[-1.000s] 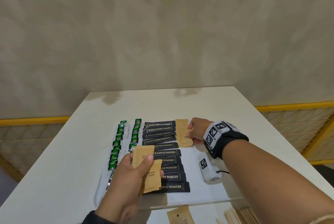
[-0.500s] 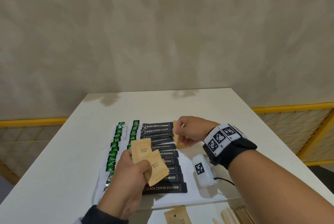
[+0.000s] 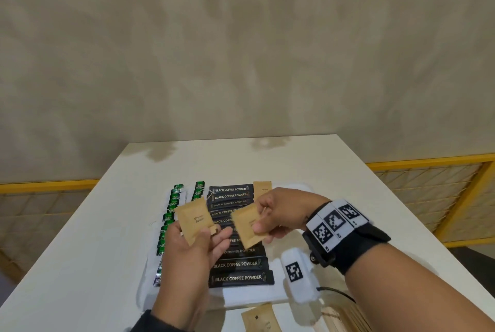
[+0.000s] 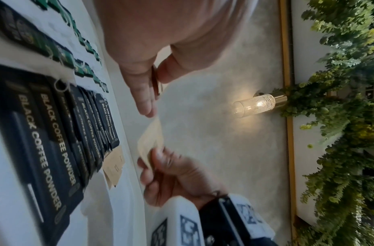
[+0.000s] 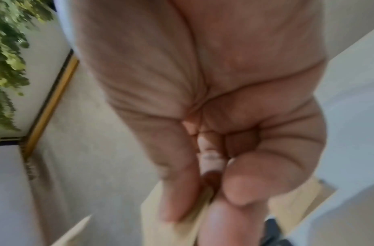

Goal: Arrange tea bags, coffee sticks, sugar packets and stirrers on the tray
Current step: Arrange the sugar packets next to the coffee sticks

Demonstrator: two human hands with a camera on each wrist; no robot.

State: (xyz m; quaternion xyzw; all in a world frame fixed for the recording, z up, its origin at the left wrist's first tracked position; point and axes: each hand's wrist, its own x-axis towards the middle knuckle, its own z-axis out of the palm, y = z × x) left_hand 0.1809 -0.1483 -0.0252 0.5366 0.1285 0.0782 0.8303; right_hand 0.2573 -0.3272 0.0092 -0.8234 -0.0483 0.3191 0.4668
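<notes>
Over the white tray (image 3: 251, 296) my left hand (image 3: 210, 235) pinches a brown sugar packet (image 3: 194, 220) upright. My right hand (image 3: 263, 224) pinches a second sugar packet (image 3: 247, 224) just to its right, above the coffee sticks. That packet (image 4: 151, 141) shows in the left wrist view, held by the right hand (image 4: 160, 159). Black coffee sticks (image 3: 235, 264) lie in a column on the tray. Green tea bags (image 3: 171, 213) fill two columns on their left. A sugar packet (image 3: 262, 187) lies at the tray's far right.
On the white table, before the tray's near edge, lie a loose sugar packet (image 3: 261, 320) and a bundle of wooden stirrers (image 3: 344, 317). A yellow-framed railing (image 3: 428, 162) runs behind the table, and a plain wall stands beyond it.
My right hand left the sugar packets on the tray, came back to the left hand and took one of its two packets. Both hands now sit higher over the coffee sticks.
</notes>
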